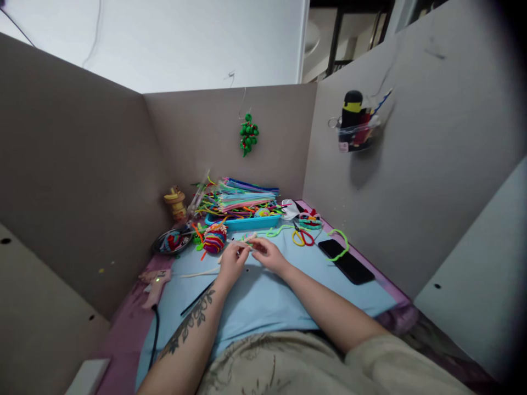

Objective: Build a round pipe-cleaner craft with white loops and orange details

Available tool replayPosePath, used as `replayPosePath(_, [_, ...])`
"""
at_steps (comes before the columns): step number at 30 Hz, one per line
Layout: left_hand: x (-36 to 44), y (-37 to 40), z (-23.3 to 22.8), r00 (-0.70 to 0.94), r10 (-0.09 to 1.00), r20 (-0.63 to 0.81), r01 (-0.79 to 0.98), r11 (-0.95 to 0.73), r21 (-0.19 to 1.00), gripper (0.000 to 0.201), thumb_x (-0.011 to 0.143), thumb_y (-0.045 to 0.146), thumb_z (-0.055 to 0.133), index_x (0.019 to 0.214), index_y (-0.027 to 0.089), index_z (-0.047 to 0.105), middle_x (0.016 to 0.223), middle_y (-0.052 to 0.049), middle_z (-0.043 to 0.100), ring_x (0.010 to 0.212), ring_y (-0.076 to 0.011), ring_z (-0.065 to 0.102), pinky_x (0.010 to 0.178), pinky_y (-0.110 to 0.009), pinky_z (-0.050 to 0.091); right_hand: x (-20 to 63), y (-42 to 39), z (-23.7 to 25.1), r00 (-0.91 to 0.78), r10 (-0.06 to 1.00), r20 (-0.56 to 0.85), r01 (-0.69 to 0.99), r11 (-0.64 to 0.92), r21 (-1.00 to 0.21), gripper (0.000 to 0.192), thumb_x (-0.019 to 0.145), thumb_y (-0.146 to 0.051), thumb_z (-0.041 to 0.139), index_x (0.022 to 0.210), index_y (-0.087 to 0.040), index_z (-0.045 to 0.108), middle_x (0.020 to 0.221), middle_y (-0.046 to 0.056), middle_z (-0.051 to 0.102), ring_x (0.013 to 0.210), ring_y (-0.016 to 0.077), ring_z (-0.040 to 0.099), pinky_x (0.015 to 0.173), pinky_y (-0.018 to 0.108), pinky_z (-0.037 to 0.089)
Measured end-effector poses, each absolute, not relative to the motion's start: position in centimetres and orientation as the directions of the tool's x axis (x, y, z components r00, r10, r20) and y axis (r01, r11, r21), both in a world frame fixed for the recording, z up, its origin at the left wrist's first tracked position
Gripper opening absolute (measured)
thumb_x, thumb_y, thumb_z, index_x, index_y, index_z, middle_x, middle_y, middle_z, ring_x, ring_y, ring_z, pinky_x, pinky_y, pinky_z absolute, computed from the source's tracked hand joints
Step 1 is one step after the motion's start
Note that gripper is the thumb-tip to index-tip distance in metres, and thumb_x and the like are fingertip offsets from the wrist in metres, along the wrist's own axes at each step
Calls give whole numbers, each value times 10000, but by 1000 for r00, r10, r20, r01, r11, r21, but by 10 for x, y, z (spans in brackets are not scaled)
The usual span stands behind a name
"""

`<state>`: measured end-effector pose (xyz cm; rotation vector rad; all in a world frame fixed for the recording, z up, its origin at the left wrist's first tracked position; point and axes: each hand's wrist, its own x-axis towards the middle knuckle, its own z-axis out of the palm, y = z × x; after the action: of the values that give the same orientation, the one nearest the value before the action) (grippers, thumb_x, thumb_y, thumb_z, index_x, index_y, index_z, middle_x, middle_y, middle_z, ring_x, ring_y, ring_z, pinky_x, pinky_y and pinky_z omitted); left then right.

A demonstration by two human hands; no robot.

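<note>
Both hands meet mid-desk: left hand (231,261) and right hand (267,254) each pinch 1 pale pipe cleaner (248,240), its long axis running left-right between them.

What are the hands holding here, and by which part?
Both hands, left hand and right hand, pinch a pale pipe cleaner between the fingers, seemingly near its middle. The exact grip is too small to tell.

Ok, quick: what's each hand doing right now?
Left hand: pinched shut on the pale pipe cleaner.
Right hand: pinched shut on the same pipe cleaner.
</note>
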<state>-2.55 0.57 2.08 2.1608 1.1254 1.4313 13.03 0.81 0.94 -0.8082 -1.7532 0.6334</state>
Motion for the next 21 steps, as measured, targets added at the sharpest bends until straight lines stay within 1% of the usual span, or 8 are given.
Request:
replayPosePath(2, [-27,4,23,253,702,665,446,-695,564,170,829,279,486,808,170,614,816,-58,610,775,-153,548,688,-265,423,133,10,9,-261,783,564,203,616,-761,199,793,-235,523,951,-185,634,876,41,612,791,140,561,712,264,450])
replayPosePath(5, [-29,2,26,323,653,684,469,-739,484,161,842,258,466,848,174,602,850,-75,602,843,-172,541,754,-296,422,134,11,10,-265,805,531,159,580,-799,207,807,-316,531,895,-179,660,805,33,627,748,139,572,696,266,455])
replayPosePath(9, [-30,0,28,377,636,674,499,-752,430,176,852,239,438,884,181,601,887,-88,590,869,-185,534,773,-318,420,133,12,9,-242,833,498,76,528,-846,215,749,-375,604,800,-173,658,767,22,635,710,140,578,677,266,457])
replayPosePath(11, [-30,0,28,388,632,671,494,-757,427,180,853,228,431,883,183,602,897,-90,593,882,-187,536,785,-325,421,133,12,9,-240,840,487,64,514,-855,220,736,-386,616,768,-171,649,730,13,625,672,132,567,649,257,454])
replayPosePath(14, [-29,2,25,383,624,682,453,-770,450,175,848,226,439,913,190,597,926,-90,610,914,-189,543,831,-342,417,134,12,9,-244,834,494,90,527,-845,231,757,-398,590,756,-172,634,687,-1,600,628,119,539,599,238,440])
replayPosePath(18, [-28,4,22,318,653,687,420,-747,516,185,833,243,466,968,199,584,966,-86,621,922,-185,556,827,-325,431,135,11,12,-189,806,560,184,590,-786,232,808,-385,531,746,-176,612,692,0,575,654,123,523,613,235,426])
replayPosePath(21, [-29,4,21,284,685,670,428,-716,551,164,829,238,470,910,197,606,905,-74,638,863,-178,573,779,-302,443,134,9,14,-149,779,609,269,625,-733,209,826,-345,512,734,-180,601,686,3,558,669,131,512,624,239,411])
